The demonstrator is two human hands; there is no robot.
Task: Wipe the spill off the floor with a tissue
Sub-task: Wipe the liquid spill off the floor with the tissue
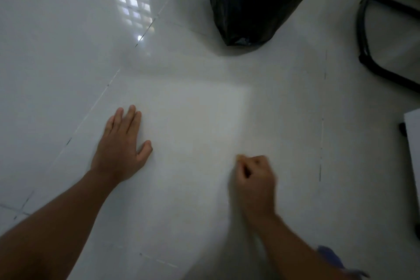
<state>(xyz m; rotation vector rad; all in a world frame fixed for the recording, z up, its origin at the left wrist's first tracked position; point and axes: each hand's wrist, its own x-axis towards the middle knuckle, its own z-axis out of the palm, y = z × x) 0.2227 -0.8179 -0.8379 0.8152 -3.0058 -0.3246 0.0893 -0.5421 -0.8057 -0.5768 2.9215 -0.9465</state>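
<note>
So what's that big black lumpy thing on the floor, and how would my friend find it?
Start on the shiny white tiled floor and look to the far end, away from the person's two hands. There, right of the bright window reflection, sits a black rubbish bag, bulging and crinkly. The black tube frame to its right is dark too, but thin and hollow; the bag is one solid glossy lump.

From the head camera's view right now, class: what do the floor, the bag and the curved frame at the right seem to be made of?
Floor: likely glazed ceramic or porcelain tile, glossy; it mirrors a window grid and shows thin grout lines.
Bag: thin black plastic film, slightly shiny, crumpled and gathered.
Curved frame: black tube, probably painted metal or plastic; too blurred to say which.
</note>
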